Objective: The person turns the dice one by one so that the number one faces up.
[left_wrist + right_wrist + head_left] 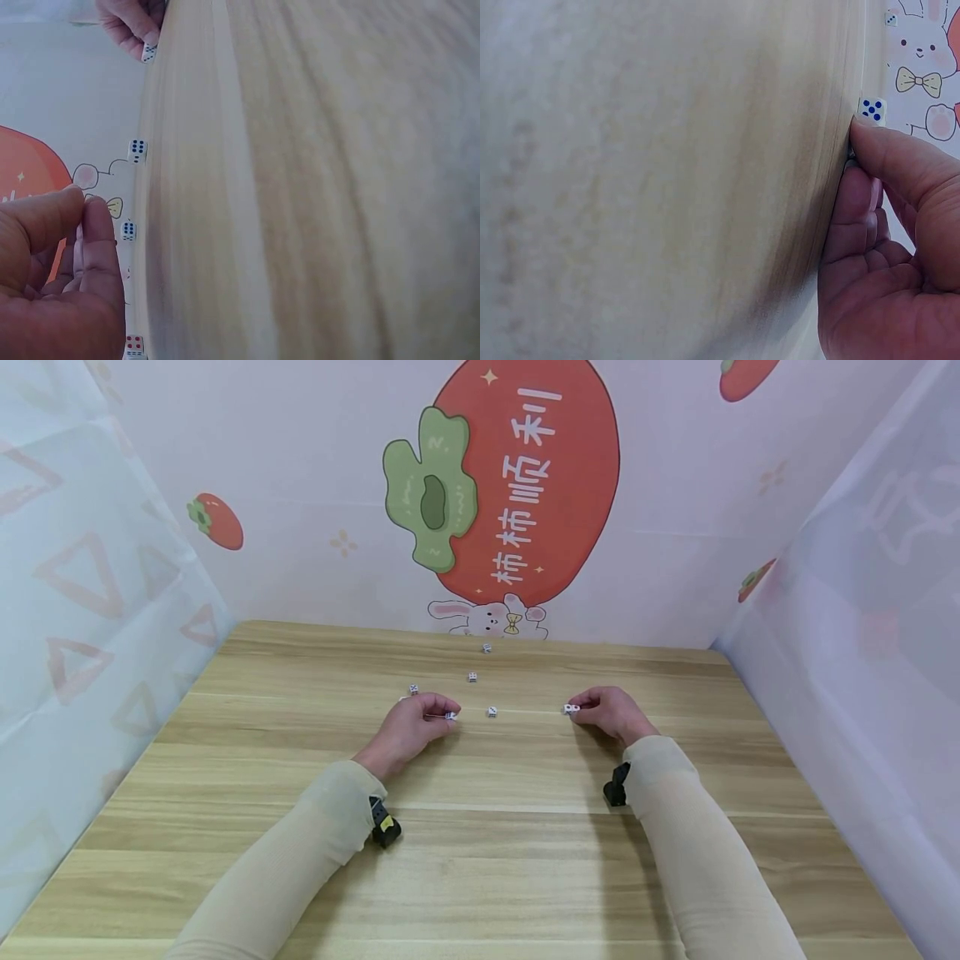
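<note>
In the head view my left hand (411, 727) has thumb and forefinger brought together at a small white die (451, 716). In the left wrist view the left thumb and forefinger (96, 225) meet at the tips, and that die is hidden. To the right, my right hand (611, 712) pinches a white die (572, 709) low over the wooden table (495, 877). Its blue-dotted face (871, 111) shows past the thumb tip in the right wrist view. Between the hands lies another die (492, 712).
Farther back sit a die (472, 677) and one near the back edge (487, 648). Beyond the left hand's knuckles stands a die (413, 690), with another partly hidden beside it. Printed cloth (300, 568) rises behind the table, and pale sheets (862, 635) flank both sides.
</note>
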The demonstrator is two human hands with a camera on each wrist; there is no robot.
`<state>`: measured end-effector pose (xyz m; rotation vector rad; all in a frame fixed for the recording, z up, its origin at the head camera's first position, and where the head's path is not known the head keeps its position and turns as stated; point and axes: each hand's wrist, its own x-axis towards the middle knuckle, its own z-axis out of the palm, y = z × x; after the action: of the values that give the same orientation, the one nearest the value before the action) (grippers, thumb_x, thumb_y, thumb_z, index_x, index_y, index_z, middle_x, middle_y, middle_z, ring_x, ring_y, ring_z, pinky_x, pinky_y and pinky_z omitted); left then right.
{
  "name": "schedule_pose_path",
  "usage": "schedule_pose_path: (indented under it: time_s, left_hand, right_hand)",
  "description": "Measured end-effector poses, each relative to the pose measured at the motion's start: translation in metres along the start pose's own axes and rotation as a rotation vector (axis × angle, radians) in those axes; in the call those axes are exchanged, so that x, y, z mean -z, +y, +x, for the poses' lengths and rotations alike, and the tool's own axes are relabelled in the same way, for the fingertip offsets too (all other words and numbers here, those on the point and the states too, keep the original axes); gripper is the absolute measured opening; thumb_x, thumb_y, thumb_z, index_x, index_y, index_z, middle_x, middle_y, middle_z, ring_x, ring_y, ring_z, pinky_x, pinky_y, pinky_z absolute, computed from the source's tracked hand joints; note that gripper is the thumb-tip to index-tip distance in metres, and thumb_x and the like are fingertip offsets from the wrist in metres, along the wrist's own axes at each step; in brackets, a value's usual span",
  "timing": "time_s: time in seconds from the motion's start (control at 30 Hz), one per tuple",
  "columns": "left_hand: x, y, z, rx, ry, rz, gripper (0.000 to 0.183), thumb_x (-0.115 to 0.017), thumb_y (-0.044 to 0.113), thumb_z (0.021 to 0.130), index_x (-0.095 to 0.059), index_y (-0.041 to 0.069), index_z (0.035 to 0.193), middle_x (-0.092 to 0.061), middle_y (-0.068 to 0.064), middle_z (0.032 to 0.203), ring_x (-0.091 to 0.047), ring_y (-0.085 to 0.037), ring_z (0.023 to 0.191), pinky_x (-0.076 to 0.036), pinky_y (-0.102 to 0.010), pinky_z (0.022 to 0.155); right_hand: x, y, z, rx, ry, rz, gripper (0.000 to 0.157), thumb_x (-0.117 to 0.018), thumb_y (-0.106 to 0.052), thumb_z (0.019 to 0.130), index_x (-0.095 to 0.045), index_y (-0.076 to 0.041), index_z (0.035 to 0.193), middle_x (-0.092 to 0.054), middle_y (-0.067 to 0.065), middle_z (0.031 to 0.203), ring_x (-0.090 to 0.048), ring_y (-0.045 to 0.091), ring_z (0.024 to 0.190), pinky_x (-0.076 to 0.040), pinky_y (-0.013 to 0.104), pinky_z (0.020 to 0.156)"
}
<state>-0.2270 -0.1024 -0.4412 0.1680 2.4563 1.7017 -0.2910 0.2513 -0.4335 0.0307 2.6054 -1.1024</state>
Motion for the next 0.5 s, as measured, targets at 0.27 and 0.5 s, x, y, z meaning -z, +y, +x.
schedule_pose_path:
  time_s: [0.27, 0.5]
  left_hand:
    - [0.0009, -0.0008, -0.0007, 0.017, 0.009, 0.019, 0.028, -0.074, 0.008, 0.096, -0.069, 0.004, 0.123, -0.07, -0.008, 0.115, -0.066, -0.019, 0.103, -0.054, -0.028, 0.085]
    - [0.0003, -0.0008, -0.0029, 0.008, -0.037, 0.033, 0.028, -0.071, 0.006, 0.098, -0.072, 0.006, 0.126, -0.071, -0.01, 0.12, -0.063, -0.021, 0.103, -0.054, -0.032, 0.088]
  right_hand:
    - [-0.0002, -0.0001, -0.0006, 0.007, 0.005, -0.007, 0.027, -0.073, -0.016, 0.098, -0.072, -0.007, 0.124, -0.068, 0.014, 0.125, -0.057, 0.027, 0.109, -0.045, 0.043, 0.104]
    - [0.0005, -0.0002, -0.0007, 0.015, 0.002, -0.025, 0.028, -0.073, -0.016, 0.098, -0.072, -0.007, 0.124, -0.068, 0.014, 0.125, -0.057, 0.027, 0.109, -0.045, 0.044, 0.104]
